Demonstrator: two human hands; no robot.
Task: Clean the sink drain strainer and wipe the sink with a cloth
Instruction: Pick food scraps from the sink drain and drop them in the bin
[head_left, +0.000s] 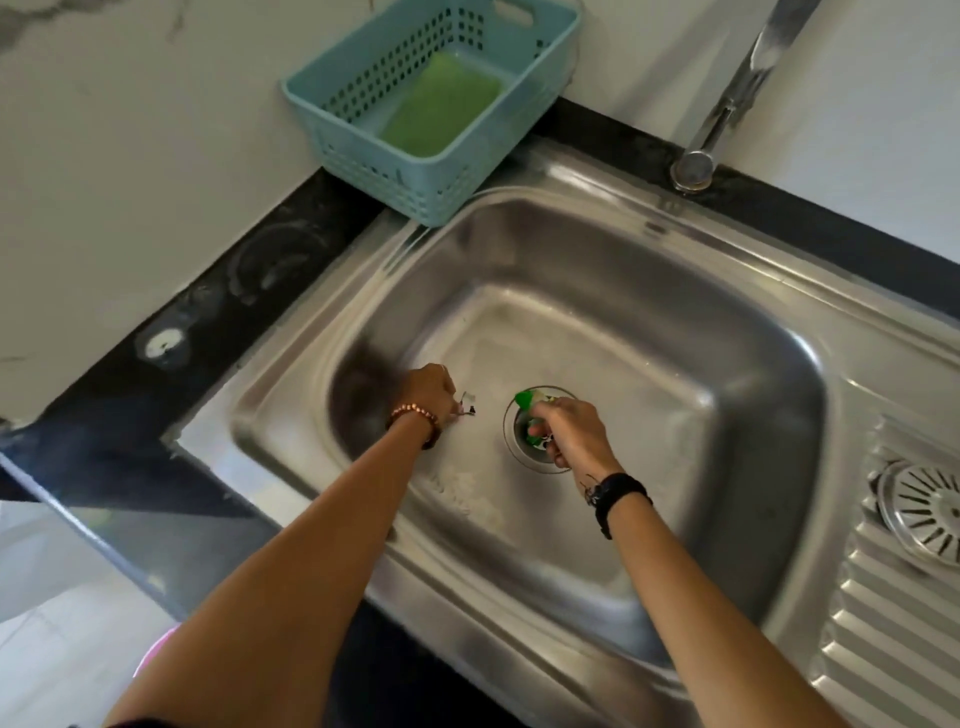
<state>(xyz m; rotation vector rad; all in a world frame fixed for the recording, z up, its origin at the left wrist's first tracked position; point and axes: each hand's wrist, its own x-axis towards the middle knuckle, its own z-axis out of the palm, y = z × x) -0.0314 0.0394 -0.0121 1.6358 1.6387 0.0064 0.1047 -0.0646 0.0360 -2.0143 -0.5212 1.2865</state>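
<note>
In the steel sink (701, 322), the right hand (569, 431) pinches green scraps (527, 402) over the open drain (519, 447). The left hand (428, 392) grasps small bits of debris (467, 405) just left of it. The strainer (924, 506) lies on the drainboard, far right

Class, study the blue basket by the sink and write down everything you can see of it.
The basket is light blue-green, apparently plastic, rectangular, with walls pierced by rows of small holes and a slot handle at its far end. It stands upright on the dark counter in the corner against the white wall, its near corner overhanging the sink rim. A green sponge lies flat inside. Neither hand touches it.
</note>
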